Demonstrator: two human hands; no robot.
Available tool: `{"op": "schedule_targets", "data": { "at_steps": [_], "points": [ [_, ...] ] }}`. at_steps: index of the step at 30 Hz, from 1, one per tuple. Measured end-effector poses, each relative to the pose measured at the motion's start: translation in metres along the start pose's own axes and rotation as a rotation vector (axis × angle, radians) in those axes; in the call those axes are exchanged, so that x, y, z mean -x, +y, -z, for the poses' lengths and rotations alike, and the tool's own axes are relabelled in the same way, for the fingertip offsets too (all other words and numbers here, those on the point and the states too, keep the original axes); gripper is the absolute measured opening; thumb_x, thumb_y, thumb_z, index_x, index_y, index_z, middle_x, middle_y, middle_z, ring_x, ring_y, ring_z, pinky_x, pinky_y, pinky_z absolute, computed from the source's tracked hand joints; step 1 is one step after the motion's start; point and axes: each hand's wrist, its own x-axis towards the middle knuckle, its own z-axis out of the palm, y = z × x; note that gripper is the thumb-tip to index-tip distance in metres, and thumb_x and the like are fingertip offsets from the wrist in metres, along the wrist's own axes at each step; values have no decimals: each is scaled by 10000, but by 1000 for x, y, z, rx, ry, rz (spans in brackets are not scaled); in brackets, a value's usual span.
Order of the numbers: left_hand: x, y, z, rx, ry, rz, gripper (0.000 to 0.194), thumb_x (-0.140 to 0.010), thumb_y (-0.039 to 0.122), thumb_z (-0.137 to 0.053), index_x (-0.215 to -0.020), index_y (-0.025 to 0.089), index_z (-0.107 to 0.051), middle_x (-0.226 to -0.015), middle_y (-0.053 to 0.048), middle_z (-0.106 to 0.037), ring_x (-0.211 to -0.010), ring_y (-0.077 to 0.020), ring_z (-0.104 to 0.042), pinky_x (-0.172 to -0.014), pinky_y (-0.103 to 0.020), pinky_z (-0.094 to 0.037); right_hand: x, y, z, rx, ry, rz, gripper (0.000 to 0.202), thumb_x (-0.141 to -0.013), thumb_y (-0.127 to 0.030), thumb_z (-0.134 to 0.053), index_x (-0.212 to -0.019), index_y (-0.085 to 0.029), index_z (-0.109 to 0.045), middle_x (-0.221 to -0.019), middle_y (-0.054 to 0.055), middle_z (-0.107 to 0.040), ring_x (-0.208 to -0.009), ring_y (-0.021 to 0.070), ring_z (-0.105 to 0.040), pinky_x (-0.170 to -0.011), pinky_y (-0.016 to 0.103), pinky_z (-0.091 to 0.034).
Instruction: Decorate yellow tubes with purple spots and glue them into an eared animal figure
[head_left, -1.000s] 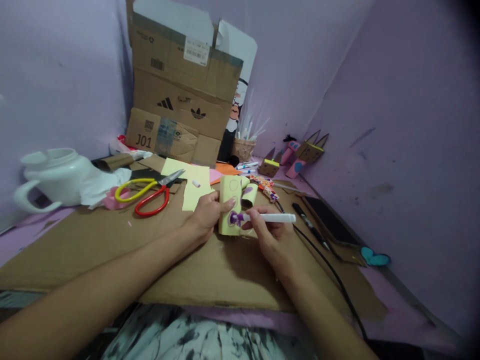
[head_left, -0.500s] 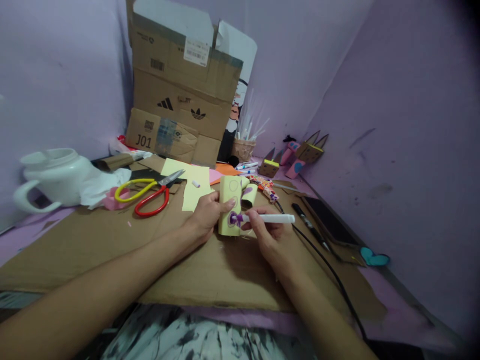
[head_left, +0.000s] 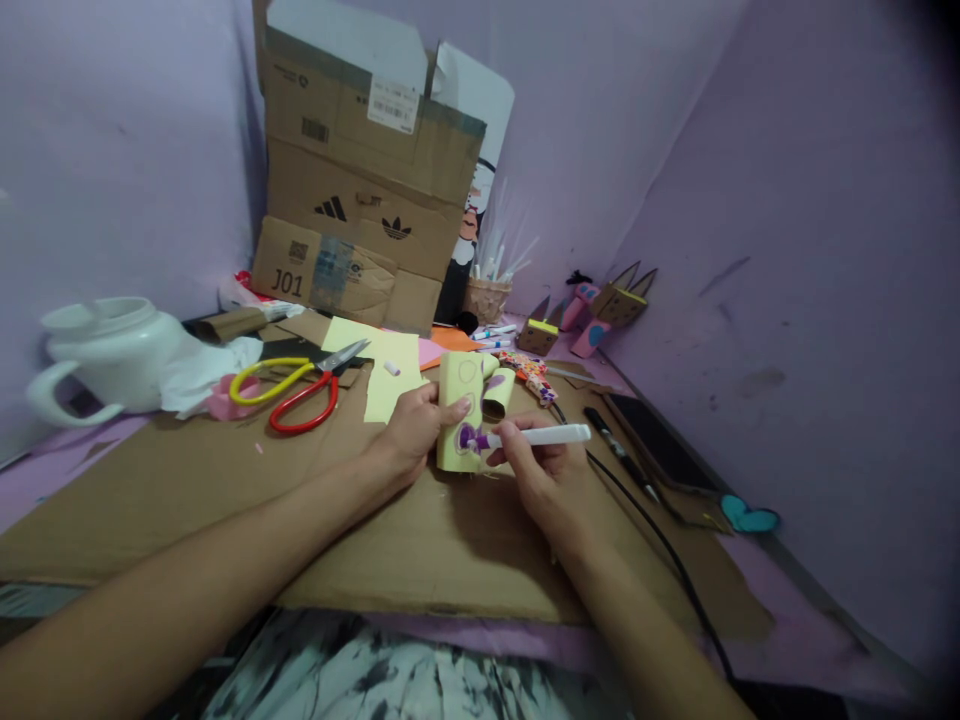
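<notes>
Presently pinching a marker in the right grip, touching its tip to a purple spot on the yellow piece. Clasping that piece in the left grip, over the cardboard. Farther out, left: scissors; right: a pen; beyond: 2 eared boxes.

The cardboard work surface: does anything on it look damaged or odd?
The scissors look odd, with mismatched handles, one yellow and one red. By their tips, the yellow paper has an uneven, torn-looking edge. Nothing looks spilled.
</notes>
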Motion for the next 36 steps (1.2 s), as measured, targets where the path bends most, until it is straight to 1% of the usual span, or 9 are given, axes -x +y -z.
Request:
{"op": "schedule_targets", "data": {
  "at_steps": [4, 8, 14, 18, 24, 29, 36],
  "points": [
    [-1, -1, 1, -8, 2, -12, 326, -538, 181, -801, -818, 107, -652, -685, -50, -676, -592, -173, -608, -567, -306, -501, -1, -1, 0, -18, 44, -3, 262, -843, -405, -561, -747, -169, -622, -595, 29, -667, -519, 155, -665, -475, 223, -511],
    [-1, -1, 1, -3, 3, -7, 320, -531, 178, -802, -805, 107, -652, -674, -47, -676, -594, -173, -606, -567, -306, -504, -2, -1, 0, -29, 56, 11, 238, -846, -380, -559, -749, -171, -619, -582, 18, -657, -506, 147, -655, -472, 222, -515],
    [0, 1, 0, -3, 6, 4, 335, -530, 192, -812, -813, 106, -656, -684, -47, -677, -584, -162, -597, -568, -299, -497, 0, -2, 0, -22, 17, 9, 222, -846, -371, -565, -755, -177, -624, -572, 15, -666, -501, 144, -648, -488, 227, -518],
    [1, 1, 0, -3, -2, 5, 366, -522, 202, -822, -830, 102, -653, -689, -45, -676, -585, -164, -603, -569, -300, -498, 0, 0, 0, -21, 0, 12, 241, -845, -382, -563, -732, -178, -626, -554, 18, -661, -484, 146, -641, -466, 225, -498],
    [0, -1, 1, -4, 4, -2, 329, -529, 180, -808, -801, 103, -641, -674, -47, -673, -566, -165, -602, -556, -307, -506, 0, 1, 0, -7, -17, -4, 242, -848, -375, -556, -730, -177, -631, -541, 19, -654, -472, 146, -635, -444, 217, -481],
    [-1, 0, 1, -7, 10, -4, 323, -530, 173, -807, -796, 106, -637, -687, -50, -680, -571, -166, -602, -567, -318, -517, 0, -1, 1, -8, -15, -12, 242, -850, -377, -556, -740, -173, -627, -545, 21, -655, -473, 146, -636, -445, 217, -480],
    [0, 1, 0, -6, 20, 9, 325, -530, 185, -809, -795, 106, -638, -659, -46, -669, -565, -174, -598, -555, -314, -497, 0, -1, 1, -17, -1, -14, 229, -853, -375, -558, -755, -178, -620, -555, 20, -665, -491, 152, -651, -474, 232, -514]
  ]
}}
